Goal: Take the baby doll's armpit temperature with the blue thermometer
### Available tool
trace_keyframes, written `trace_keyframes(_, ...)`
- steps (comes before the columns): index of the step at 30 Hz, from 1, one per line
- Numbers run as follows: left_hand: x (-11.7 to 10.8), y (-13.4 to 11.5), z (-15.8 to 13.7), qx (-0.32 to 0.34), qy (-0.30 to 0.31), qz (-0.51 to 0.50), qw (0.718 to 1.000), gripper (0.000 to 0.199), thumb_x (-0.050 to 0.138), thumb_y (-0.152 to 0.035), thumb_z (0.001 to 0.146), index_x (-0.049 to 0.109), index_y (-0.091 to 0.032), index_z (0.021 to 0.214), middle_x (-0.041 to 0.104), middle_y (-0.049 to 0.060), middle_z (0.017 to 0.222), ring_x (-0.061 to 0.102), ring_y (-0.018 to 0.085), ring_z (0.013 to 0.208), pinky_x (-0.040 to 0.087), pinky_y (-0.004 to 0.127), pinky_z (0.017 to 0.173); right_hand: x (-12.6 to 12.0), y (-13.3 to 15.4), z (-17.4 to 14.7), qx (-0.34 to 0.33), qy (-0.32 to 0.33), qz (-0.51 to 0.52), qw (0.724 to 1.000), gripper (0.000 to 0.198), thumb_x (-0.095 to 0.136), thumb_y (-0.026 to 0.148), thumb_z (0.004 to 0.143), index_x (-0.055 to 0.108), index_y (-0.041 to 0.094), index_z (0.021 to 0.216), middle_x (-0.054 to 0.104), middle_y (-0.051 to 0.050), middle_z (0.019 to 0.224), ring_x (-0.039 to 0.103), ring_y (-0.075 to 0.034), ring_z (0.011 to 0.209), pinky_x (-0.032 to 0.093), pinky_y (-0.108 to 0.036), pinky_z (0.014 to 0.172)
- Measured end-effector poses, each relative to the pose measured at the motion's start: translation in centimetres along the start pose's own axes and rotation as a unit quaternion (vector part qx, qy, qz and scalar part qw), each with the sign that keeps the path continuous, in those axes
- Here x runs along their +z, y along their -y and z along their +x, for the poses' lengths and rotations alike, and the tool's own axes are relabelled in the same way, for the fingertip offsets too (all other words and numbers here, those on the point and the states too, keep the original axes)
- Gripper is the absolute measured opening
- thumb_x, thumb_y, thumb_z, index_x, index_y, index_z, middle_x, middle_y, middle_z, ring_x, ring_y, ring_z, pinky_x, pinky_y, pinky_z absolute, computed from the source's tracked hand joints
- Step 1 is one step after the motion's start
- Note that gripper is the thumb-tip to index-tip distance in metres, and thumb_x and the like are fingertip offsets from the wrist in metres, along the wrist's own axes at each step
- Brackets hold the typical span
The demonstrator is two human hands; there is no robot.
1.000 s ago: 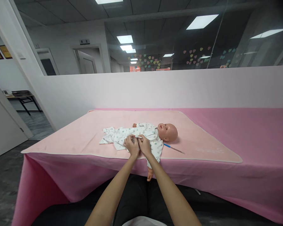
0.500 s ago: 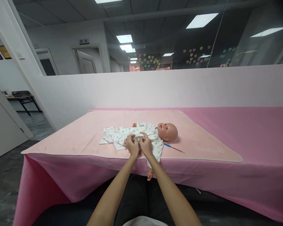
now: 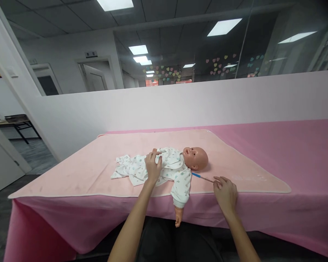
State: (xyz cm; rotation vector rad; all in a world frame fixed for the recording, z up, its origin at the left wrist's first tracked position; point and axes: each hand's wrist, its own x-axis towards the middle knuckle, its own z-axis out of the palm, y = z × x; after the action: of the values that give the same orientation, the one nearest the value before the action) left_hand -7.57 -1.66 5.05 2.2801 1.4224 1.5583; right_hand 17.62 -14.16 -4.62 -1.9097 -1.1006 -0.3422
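A baby doll [image 3: 166,160] in a white printed outfit lies on its back, head to the right, with one arm hanging over the table's front edge. Over its belly is my left hand [image 3: 153,165], fingers bent and thumb apart, with nothing visible in them; I cannot tell whether it touches the cloth. To the right of the doll, a slim thermometer [image 3: 203,178] with a blue end lies slantwise below the head. The fingertips of my right hand [image 3: 225,193] are closed on its right end.
A peach mat [image 3: 79,160] lies beneath the doll on a pink tablecloth [image 3: 303,156]. A low white wall [image 3: 180,105] with glass above stands behind the table. At far left is another table [image 3: 16,123] beside a white door [image 3: 2,156].
My hands have parted from the front of the doll's outfit. My right hand has moved right to the thermometer, while my left stays over the doll. The view has tilted slightly.
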Motion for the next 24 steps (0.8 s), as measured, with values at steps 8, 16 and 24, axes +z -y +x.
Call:
trace_keyframes(8,2.5,1.0,2.6,0.04,0.278,0.03,0.959,0.021,0.047,-0.035,0.081,0.061,-0.02,0.08,0.06,0.003,0.078,0.056,0.018,0.075,0.04,0.027,0.067,1.1,-2.0,0.6,-0.044,0.058,-0.058,0.996,0.031,0.039,0.026,0.078,0.066,0.012,0.081,0.065,-0.014,0.086,0.056,-0.025,0.084,0.041,-0.035,0.078)
trace_keyframes(16,2.1,3.0,8.6,-0.066,0.286,0.1,0.951,0.023,0.034,-0.026,0.087,0.055,-0.015,0.084,0.061,0.009,0.079,0.058,0.021,0.075,0.041,0.03,0.066,-3.4,-1.7,1.4,-0.016,0.128,0.014,0.991,0.033,0.038,0.038,0.08,0.064,0.019,0.087,0.067,-0.008,0.086,0.061,-0.021,0.073,0.044,-0.031,0.066)
trace_keyframes(24,1.7,2.2,12.6,0.145,0.259,0.269,0.916,0.023,0.032,-0.033,0.091,0.049,-0.019,0.096,0.061,0.012,0.078,0.061,0.025,0.076,0.038,0.034,0.07,-5.8,5.5,3.9,-0.032,0.068,0.143,0.987,0.032,0.046,0.042,0.079,0.068,0.019,0.086,0.069,-0.007,0.087,0.062,-0.018,0.072,0.046,-0.028,0.067)
